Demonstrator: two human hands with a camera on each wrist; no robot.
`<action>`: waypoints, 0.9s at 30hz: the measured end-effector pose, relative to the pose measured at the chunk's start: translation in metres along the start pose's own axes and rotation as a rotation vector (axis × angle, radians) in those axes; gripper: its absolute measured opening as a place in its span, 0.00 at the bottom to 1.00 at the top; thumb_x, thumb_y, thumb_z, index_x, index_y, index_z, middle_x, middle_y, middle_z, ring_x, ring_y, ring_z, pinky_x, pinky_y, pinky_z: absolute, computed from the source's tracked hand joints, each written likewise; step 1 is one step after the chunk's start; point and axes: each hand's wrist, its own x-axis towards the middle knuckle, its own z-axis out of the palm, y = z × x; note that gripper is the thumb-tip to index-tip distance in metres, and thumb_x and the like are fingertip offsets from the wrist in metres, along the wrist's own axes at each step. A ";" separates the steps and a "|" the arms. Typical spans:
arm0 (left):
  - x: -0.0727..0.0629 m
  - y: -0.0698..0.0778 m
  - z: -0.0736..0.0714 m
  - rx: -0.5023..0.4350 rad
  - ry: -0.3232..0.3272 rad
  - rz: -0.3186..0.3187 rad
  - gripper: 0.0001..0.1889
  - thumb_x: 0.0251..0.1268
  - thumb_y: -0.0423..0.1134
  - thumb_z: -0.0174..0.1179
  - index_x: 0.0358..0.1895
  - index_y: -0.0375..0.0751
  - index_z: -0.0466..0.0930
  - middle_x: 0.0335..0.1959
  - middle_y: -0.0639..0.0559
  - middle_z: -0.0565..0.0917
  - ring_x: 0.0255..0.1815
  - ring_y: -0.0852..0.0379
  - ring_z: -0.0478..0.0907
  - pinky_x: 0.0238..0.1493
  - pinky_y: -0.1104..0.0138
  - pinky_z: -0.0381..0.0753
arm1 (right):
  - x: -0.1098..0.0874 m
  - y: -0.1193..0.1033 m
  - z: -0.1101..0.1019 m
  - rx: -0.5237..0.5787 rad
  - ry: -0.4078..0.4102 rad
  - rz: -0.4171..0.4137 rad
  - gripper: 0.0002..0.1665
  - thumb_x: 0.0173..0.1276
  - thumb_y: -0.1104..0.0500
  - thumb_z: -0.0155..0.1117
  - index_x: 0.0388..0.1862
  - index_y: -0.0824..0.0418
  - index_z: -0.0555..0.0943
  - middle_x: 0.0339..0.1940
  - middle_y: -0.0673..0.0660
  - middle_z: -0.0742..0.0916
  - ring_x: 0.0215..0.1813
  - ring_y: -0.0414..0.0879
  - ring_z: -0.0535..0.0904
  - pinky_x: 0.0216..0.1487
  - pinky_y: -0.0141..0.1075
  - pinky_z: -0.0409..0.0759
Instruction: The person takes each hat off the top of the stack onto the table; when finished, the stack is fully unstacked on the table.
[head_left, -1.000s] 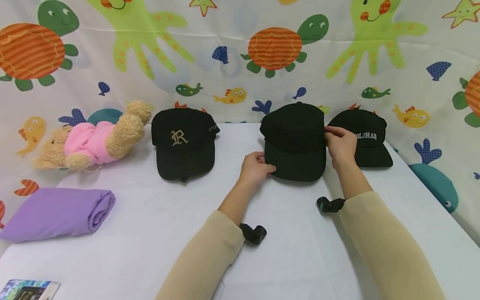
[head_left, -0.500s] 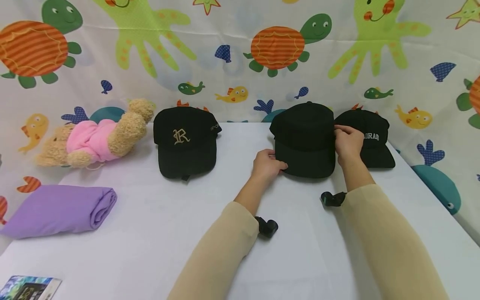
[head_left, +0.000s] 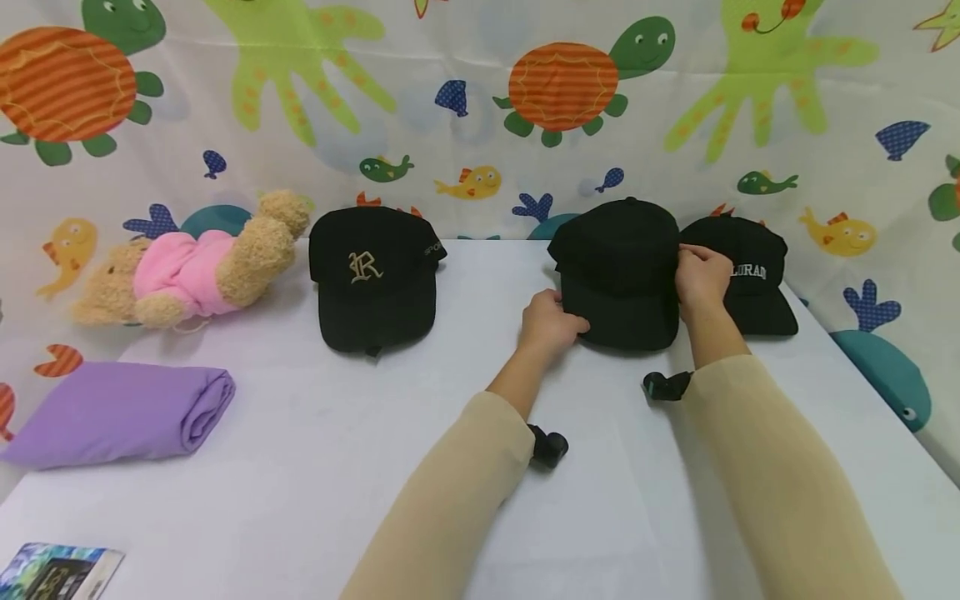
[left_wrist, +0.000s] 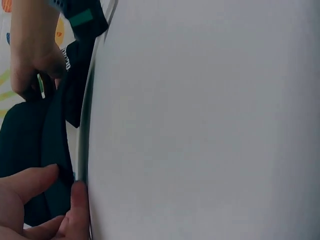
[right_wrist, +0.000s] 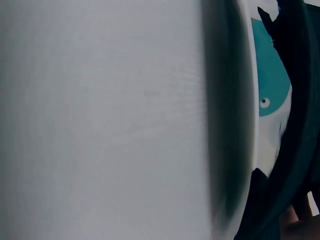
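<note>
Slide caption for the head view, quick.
Left hand and right hand hold a plain-fronted black cap between two lettered caps.

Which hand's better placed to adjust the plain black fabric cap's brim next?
Left, probably: the left hand pinches the brim at its left edge, while the right hand holds the plain black fabric cap higher up, on its right side.

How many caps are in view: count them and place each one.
3: the R cap left of centre; the plain cap, held between the left hand and right hand; and the lettered cap on the right, partly hidden behind the right hand.
</note>
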 end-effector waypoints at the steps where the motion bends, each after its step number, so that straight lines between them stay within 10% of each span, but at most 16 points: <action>1: 0.000 0.002 0.002 0.023 0.002 0.011 0.27 0.62 0.33 0.70 0.65 0.33 0.76 0.57 0.41 0.85 0.58 0.45 0.82 0.61 0.57 0.82 | 0.001 0.000 -0.001 0.001 0.007 0.006 0.26 0.81 0.54 0.48 0.74 0.54 0.76 0.82 0.51 0.65 0.80 0.42 0.59 0.81 0.33 0.60; 4: -0.002 0.007 0.006 0.072 0.024 0.026 0.25 0.63 0.34 0.69 0.63 0.33 0.78 0.59 0.42 0.84 0.61 0.46 0.79 0.63 0.55 0.81 | 0.002 0.000 -0.003 0.013 0.019 0.022 0.24 0.81 0.51 0.48 0.70 0.52 0.80 0.82 0.50 0.65 0.79 0.43 0.59 0.81 0.33 0.59; 7: -0.001 0.009 0.008 0.113 0.050 0.041 0.21 0.63 0.34 0.68 0.59 0.34 0.80 0.57 0.43 0.85 0.58 0.47 0.81 0.60 0.55 0.82 | 0.003 -0.001 -0.001 0.022 0.013 0.004 0.19 0.82 0.49 0.48 0.45 0.48 0.88 0.75 0.50 0.71 0.74 0.43 0.63 0.78 0.33 0.60; 13: -0.003 0.011 0.018 0.236 0.082 0.086 0.17 0.64 0.38 0.67 0.54 0.36 0.81 0.54 0.45 0.85 0.54 0.49 0.81 0.56 0.58 0.83 | 0.003 -0.006 0.000 0.046 -0.008 -0.035 0.32 0.82 0.41 0.46 0.13 0.48 0.69 0.45 0.46 0.73 0.55 0.41 0.66 0.63 0.34 0.63; 20: -0.003 0.013 0.023 0.354 0.069 0.089 0.28 0.61 0.41 0.72 0.64 0.37 0.76 0.59 0.46 0.79 0.56 0.50 0.78 0.60 0.61 0.81 | -0.001 -0.008 0.001 0.032 -0.081 -0.053 0.24 0.80 0.34 0.46 0.40 0.49 0.79 0.77 0.49 0.69 0.73 0.43 0.62 0.80 0.35 0.57; 27: -0.005 0.011 0.031 0.574 0.008 0.151 0.46 0.58 0.46 0.75 0.76 0.37 0.61 0.65 0.45 0.75 0.64 0.48 0.77 0.65 0.63 0.79 | -0.002 -0.006 0.000 -0.003 -0.095 -0.061 0.40 0.80 0.33 0.44 0.79 0.55 0.69 0.84 0.48 0.64 0.79 0.43 0.59 0.83 0.35 0.53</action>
